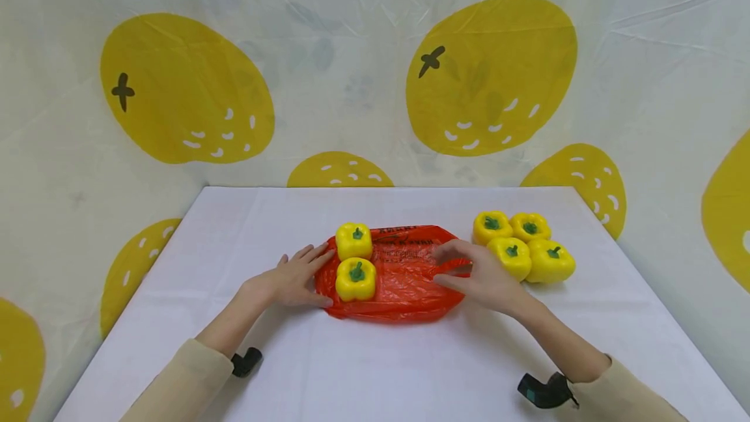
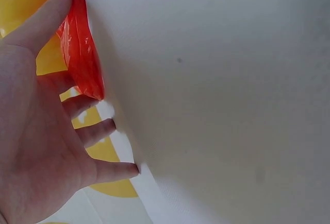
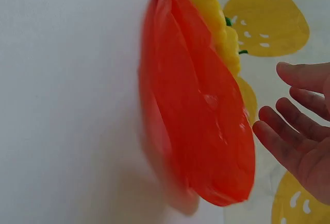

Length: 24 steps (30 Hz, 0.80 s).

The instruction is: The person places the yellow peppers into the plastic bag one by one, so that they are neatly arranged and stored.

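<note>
A red plastic bag (image 1: 404, 279) with dark print lies flat on the table. Two yellow bell peppers (image 1: 355, 279) sit on its left part, stems up. My left hand (image 1: 295, 279) rests at the bag's left end with fingers spread, its thumb touching the red plastic (image 2: 82, 54). Over the bag's right end hovers my right hand (image 1: 480, 275), fingers gently bent and thumb apart, holding nothing. The right wrist view shows a gap between this hand (image 3: 304, 126) and the bag (image 3: 201, 100). Part of the bag's right end is hidden behind the right hand.
Several more yellow bell peppers (image 1: 551, 260) stand in a cluster just beyond the right hand. A white cloth (image 1: 375, 370) covers the table. Behind it hangs a curtain (image 1: 346, 83) printed with yellow fruit. Dark wrist devices (image 1: 545, 391) sit by both sleeves.
</note>
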Motion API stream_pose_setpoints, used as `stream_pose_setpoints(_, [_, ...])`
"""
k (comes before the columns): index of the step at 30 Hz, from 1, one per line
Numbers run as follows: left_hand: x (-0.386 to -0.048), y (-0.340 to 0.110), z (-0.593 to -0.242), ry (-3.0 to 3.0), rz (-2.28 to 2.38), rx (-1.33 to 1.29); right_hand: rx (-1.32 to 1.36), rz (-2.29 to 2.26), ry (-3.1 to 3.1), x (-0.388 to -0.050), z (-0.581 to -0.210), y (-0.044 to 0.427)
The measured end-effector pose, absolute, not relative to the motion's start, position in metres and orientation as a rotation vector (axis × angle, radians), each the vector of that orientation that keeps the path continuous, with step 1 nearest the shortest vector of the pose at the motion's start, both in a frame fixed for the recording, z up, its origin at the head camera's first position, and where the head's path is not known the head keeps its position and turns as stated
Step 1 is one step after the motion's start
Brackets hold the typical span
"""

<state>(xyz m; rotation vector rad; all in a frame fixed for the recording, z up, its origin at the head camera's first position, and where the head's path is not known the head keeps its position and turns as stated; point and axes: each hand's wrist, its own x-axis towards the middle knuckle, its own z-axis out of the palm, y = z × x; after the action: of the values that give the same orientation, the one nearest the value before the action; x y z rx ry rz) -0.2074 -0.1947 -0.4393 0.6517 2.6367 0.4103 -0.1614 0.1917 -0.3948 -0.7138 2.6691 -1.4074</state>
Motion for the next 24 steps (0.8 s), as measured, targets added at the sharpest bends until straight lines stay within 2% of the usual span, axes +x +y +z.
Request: stream_pose_setpoints(24, [-0.207,-0.194,-0.439,2.650,0.391,0.655,-0.379,-1.340,2.903,-0.158,-0.363,0.278])
